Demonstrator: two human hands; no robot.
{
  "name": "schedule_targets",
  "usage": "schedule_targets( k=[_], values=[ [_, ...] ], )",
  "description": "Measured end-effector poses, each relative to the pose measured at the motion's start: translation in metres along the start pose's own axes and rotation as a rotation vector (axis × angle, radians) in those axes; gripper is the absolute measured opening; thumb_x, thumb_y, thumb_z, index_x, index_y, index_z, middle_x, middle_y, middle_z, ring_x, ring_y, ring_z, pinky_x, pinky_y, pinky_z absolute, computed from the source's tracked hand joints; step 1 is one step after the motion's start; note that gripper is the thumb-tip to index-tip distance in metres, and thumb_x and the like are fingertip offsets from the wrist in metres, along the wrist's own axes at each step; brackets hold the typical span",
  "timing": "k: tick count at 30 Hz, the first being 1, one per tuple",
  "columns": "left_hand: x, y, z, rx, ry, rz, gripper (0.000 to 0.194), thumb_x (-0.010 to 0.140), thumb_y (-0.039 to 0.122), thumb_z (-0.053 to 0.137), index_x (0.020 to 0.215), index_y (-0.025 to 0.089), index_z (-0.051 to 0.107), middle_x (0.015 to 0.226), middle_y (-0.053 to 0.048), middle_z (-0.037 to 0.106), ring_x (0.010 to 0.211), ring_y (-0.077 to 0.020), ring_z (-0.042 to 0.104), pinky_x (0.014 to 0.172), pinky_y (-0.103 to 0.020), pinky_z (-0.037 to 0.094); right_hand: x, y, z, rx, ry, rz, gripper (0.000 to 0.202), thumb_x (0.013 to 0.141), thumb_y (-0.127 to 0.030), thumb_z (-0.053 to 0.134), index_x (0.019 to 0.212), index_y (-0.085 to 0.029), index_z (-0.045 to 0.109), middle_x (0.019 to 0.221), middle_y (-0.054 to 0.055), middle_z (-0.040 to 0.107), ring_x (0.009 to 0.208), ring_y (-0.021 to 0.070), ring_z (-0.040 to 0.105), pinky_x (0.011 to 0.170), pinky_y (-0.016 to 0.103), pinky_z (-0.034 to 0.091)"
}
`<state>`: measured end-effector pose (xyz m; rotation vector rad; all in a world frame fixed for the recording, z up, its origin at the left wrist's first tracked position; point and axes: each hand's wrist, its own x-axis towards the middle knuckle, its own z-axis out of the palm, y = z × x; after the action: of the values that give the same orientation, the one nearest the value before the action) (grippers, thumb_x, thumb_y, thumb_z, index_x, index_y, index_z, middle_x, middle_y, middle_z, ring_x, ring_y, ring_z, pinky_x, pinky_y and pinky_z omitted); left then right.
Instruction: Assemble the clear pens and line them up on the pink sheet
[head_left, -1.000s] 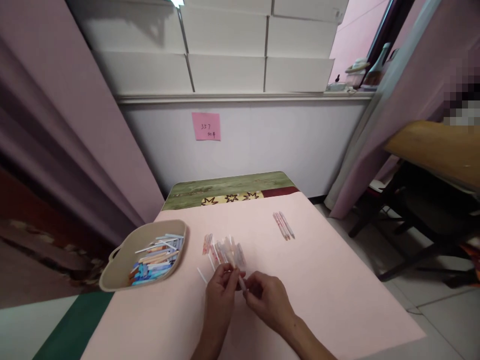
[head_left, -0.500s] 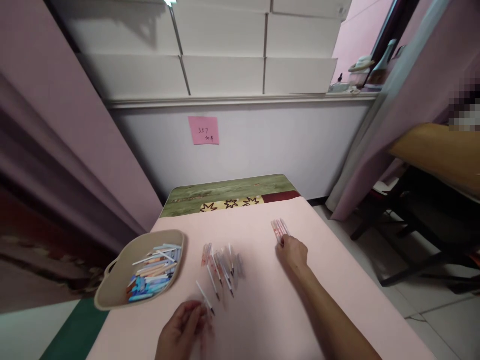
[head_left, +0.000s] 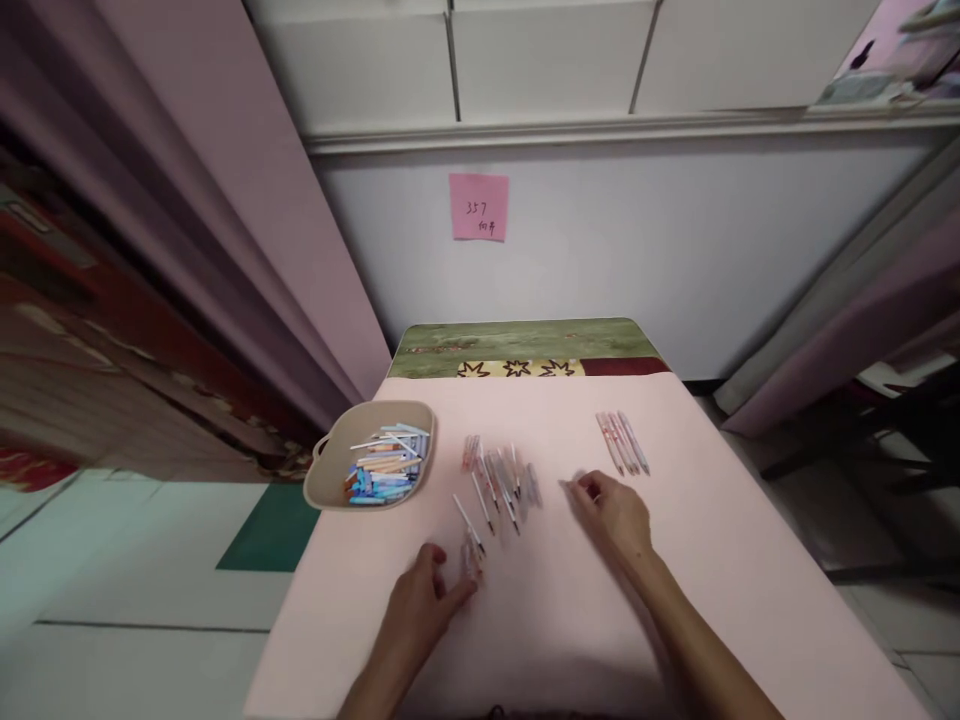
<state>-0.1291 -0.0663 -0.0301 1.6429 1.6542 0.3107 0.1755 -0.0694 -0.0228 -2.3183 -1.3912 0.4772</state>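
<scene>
Through the head camera I had both bare hands over the smooth pale pink sheet [head_left: 562,625] covering the table. My left hand [head_left: 420,602] was unclenched and gripped nothing that I could see, its thumb apart from the fingers. Right at that thumb lay a few small clear plastic pen pieces [head_left: 471,558]; whether the thumb touched them I could not tell.

My right hand [head_left: 619,515] was bent, thumb and fingertips drawn together low over the sheet. A small pale bit showed at the tips, but I could not tell whether they pinched it.

Between the hands, and a little beyond them, lay the loose pen parts: thin white refills with dark tips [head_left: 481,502], translucent barrels [head_left: 533,485] and, farther out, short clear tubes with red markings [head_left: 471,453]. Just beyond my right hand, the slim clear pens with pink and red patterns [head_left: 622,443] lay side by side. Beyond my left hand, farther left, stood the beige rounded basket [head_left: 337,455], holding blue, white and tan sticks [head_left: 386,465].
</scene>
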Motion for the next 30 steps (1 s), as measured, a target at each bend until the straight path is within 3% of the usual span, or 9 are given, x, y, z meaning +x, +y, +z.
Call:
schedule_targets(
  k=[4, 9, 12, 15, 18, 21, 24, 30],
  values=[
    [0.009, 0.016, 0.010, 0.084, -0.011, 0.038, 0.026, 0.072, 0.036, 0.061, 0.087, 0.021, 0.045, 0.060, 0.002, 0.058, 0.059, -0.0189, 0.060, 0.055, -0.026, 0.037, -0.028, -0.015, 0.014, 0.117, -0.094, -0.077, 0.032, 0.087, -0.049, 0.049, 0.076, -0.025, 0.066, 0.064, -0.002, 0.066, 0.061, 0.0157, 0.060, 0.053, 0.023, 0.031],
    [0.025, 0.031, 0.017, -0.025, -0.024, 0.094, 0.015, 0.077, 0.031, 0.056, 0.083, 0.021, 0.046, 0.061, 0.002, 0.059, 0.050, -0.0147, 0.057, 0.050, -0.024, 0.035, -0.041, -0.023, 0.019, 0.123, -0.098, -0.109, 0.029, 0.087, -0.045, 0.050, 0.075, -0.025, 0.067, 0.063, -0.002, 0.066, 0.060, 0.0162, 0.059, 0.053, 0.023, 0.031],
    [0.024, 0.029, 0.017, -0.138, -0.106, 0.053, 0.016, 0.080, 0.035, 0.053, 0.077, 0.022, 0.046, 0.057, 0.004, 0.057, 0.039, -0.0120, 0.052, 0.043, -0.023, 0.034, -0.049, -0.035, 0.022, 0.156, -0.104, -0.186, 0.024, 0.086, -0.040, 0.052, 0.078, -0.024, 0.067, 0.064, -0.001, 0.067, 0.061, 0.0160, 0.060, 0.056, 0.023, 0.033],
    [0.019, 0.019, 0.012, -0.206, -0.114, -0.007, 0.017, 0.083, 0.034, 0.048, 0.072, 0.022, 0.046, 0.051, 0.006, 0.053, 0.036, -0.0116, 0.051, 0.039, -0.022, 0.034, -0.056, -0.054, 0.029, 0.175, -0.130, -0.286, 0.017, 0.086, -0.033, 0.054, 0.082, -0.023, 0.068, 0.069, -0.001, 0.069, 0.065, 0.0153, 0.062, 0.060, 0.023, 0.037],
    [0.016, 0.007, 0.007, -0.284, -0.090, -0.040, 0.014, 0.084, 0.031, 0.046, 0.074, 0.022, 0.046, 0.051, 0.007, 0.051, 0.036, -0.0112, 0.051, 0.037, -0.021, 0.034, -0.051, -0.079, 0.039, 0.090, -0.155, -0.365, 0.015, 0.087, -0.028, 0.053, 0.086, -0.023, 0.067, 0.079, 0.000, 0.072, 0.073, 0.0150, 0.065, 0.065, 0.022, 0.040],
    [0.014, 0.001, 0.006, -0.325, -0.089, -0.051, 0.012, 0.083, 0.030, 0.047, 0.074, 0.022, 0.045, 0.051, 0.007, 0.051, 0.035, -0.0105, 0.049, 0.036, -0.021, 0.032, -0.034, -0.107, 0.052, -0.141, -0.212, -0.400, 0.018, 0.089, -0.027, 0.050, 0.092, -0.021, 0.068, 0.091, 0.004, 0.073, 0.085, 0.0169, 0.067, 0.070, 0.023, 0.043],
    [0.010, -0.001, 0.008, -0.284, -0.090, -0.045, 0.011, 0.082, 0.029, 0.048, 0.074, 0.022, 0.047, 0.050, 0.007, 0.051, 0.035, -0.0102, 0.047, 0.038, -0.021, 0.032, -0.017, -0.132, 0.065, -0.242, -0.249, -0.390, 0.017, 0.084, -0.020, 0.055, 0.090, -0.014, 0.070, 0.090, 0.013, 0.073, 0.086, 0.0227, 0.068, 0.070, 0.027, 0.047],
    [0.005, 0.001, 0.007, -0.086, -0.047, 0.014, 0.010, 0.079, 0.029, 0.053, 0.075, 0.020, 0.055, 0.056, 0.003, 0.060, 0.051, -0.0139, 0.057, 0.051, -0.024, 0.037, -0.002, -0.151, 0.079, -0.304, -0.246, -0.364, 0.023, 0.076, -0.004, 0.055, 0.092, -0.008, 0.072, 0.091, 0.020, 0.071, 0.088, 0.0258, 0.069, 0.070, 0.030, 0.050]
  ],
)
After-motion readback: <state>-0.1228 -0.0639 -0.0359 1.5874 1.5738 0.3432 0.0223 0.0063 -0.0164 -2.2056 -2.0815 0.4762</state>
